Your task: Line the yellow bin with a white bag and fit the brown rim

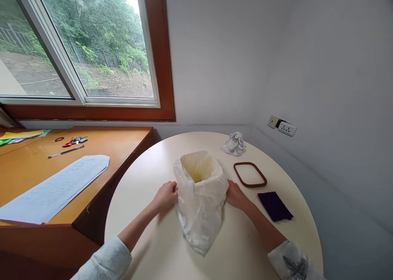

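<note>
A white translucent plastic bag [201, 206] lines a yellowish bin [196, 167] in the middle of the round table, its edge folded over the rim and hanging down the outside. My left hand [166, 195] is closed on the bag's left side, fingers curled in. On the opposite side my right hand [236, 194] pinches the bag's right edge. The bin's outer wall is mostly hidden under the plastic. Right of my right hand lie a brown rounded-square ring frame [265, 181] and a folded dark purple cloth [275, 206].
A crumpled whitish bag or cloth [235, 144] sits at the back of the cream round table [138, 190]. To the left, a wooden desk [123, 143] holds papers [61, 188], a pen [66, 151] and keys [74, 141]. A wall with sockets [287, 128] stands behind.
</note>
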Tool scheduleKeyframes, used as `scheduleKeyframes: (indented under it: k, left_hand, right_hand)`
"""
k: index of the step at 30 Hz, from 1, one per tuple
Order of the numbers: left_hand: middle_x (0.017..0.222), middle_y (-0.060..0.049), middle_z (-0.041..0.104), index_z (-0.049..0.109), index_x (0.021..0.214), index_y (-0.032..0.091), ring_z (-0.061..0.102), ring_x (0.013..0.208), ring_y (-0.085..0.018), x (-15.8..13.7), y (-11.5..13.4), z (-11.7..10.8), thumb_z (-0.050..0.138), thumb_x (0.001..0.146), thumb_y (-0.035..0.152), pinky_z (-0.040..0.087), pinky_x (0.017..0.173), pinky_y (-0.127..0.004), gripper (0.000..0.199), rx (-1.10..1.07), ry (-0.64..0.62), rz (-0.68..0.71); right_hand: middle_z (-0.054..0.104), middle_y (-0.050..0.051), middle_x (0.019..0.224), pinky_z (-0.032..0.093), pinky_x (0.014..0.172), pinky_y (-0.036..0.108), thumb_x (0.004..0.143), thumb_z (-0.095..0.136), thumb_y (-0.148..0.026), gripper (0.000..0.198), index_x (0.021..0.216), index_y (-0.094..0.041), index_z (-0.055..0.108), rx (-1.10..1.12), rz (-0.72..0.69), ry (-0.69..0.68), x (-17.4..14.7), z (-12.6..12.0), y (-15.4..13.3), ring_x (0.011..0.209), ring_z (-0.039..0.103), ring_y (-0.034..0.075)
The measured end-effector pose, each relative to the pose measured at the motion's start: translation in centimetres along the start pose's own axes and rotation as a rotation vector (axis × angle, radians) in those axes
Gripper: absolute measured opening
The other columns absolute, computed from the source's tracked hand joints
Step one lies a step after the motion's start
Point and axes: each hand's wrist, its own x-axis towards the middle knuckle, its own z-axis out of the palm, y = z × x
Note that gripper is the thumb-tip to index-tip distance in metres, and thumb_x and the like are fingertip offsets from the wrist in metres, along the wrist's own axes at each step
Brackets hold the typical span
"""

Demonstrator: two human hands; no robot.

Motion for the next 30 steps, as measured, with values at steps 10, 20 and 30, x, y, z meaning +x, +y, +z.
scheduleKeyframes:
  k: [10,20,30]
  left_hand:
    - [0.076,-0.001,0.059,0.054,0.082,0.017,0.058,0.065,-0.013,-0.6,3.6,-7.7,0.061,0.072,0.035,0.049,0.067,-0.031,0.022,-0.923,-0.003,0.063]
    - [0.064,0.002,0.054,0.052,0.065,0.016,0.052,0.059,-0.009,-1.3,5.4,-12.3,0.057,0.069,0.020,0.046,0.054,-0.020,0.007,-1.067,0.042,0.255]
    - [0.053,0.005,0.052,0.042,0.061,0.015,0.055,0.047,-0.009,-1.0,7.7,-16.1,0.056,0.072,0.020,0.049,0.051,-0.023,0.018,-0.823,0.244,0.140]
  right_hand:
    - [0.063,0.005,0.085,0.048,0.069,0.032,0.082,0.038,-0.046,0.030,0.082,-0.019,0.052,0.679,0.090,0.042,1.1,-3.5,-0.9,0.075,0.061,0.017]
    - [0.051,0.005,0.128,0.043,0.091,0.042,0.083,0.032,-0.042,0.040,0.113,-0.023,0.053,1.246,0.053,0.077,1.2,-7.9,-2.9,0.115,0.049,0.023]
    - [0.062,0.005,0.104,0.048,0.074,0.037,0.084,0.033,-0.037,0.030,0.099,-0.024,0.055,1.077,-0.005,0.253,2.0,-12.3,-5.3,0.094,0.058,0.023]
